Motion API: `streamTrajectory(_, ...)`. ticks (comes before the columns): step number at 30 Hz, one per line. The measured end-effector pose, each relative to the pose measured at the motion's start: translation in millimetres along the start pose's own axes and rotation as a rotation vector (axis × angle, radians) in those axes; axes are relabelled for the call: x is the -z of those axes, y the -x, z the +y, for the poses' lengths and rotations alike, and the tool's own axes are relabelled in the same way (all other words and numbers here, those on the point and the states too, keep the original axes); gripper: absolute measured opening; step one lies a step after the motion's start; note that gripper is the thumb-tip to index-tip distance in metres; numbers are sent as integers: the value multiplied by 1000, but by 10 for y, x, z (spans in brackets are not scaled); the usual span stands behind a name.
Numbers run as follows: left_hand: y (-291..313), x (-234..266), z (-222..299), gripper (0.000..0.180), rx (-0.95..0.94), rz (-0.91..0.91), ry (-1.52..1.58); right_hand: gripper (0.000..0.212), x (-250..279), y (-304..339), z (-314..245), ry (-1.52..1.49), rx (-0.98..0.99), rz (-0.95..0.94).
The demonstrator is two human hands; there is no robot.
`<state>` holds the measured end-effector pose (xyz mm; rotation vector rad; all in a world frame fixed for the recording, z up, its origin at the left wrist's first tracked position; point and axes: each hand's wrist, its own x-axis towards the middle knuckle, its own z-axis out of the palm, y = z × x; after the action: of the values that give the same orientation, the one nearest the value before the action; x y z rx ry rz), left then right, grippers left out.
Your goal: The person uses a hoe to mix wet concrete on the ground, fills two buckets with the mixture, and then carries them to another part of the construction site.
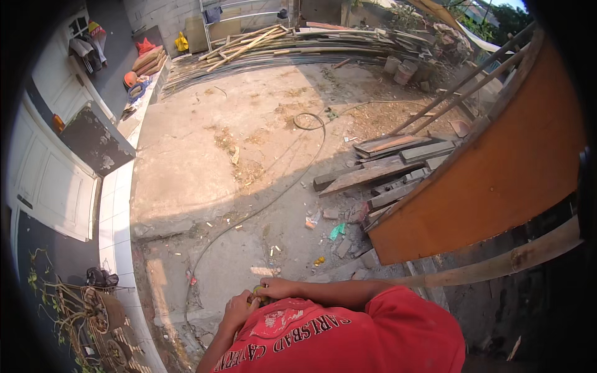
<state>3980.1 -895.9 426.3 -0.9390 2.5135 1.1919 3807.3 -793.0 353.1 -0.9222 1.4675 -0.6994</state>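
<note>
Both hands meet low in the head view, close in front of my red shirt. My left hand (237,309) has its fingers bent around a small yellow-green thing (255,291), perhaps a fruit, mostly covered by the fingers. Pressed against the same thing from the other side is my right hand (278,288), its fingers curled inward. The kind of thing is too small and too hidden to make out.
A dark hose (261,210) snakes across the concrete ground. Stacked timber (385,171) lies to the right beside a large brown board (485,180). Bamboo poles (292,50) lie along the far wall. White doors (53,174) and a potted plant (102,304) stand left.
</note>
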Motion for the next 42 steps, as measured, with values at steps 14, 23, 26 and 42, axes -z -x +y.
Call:
streamTrajectory(14,-2499,1087,122,48,-232,-467,-463,67,1190,-982,-649,222,-116,360)
streamTrajectory(23,-4901,1199,425,53,-154,-273,-459,76,3436,-2291,-435,308,-84,420)
streamTrajectory(26,-5480,1436,1026,52,-119,-263,-423,84,4266,-2298,-643,252,-53,360)
streamTrajectory(42,-9724,2123,2856,38,-560,-225,-312,50,7979,-3621,-483,-129,-103,980)
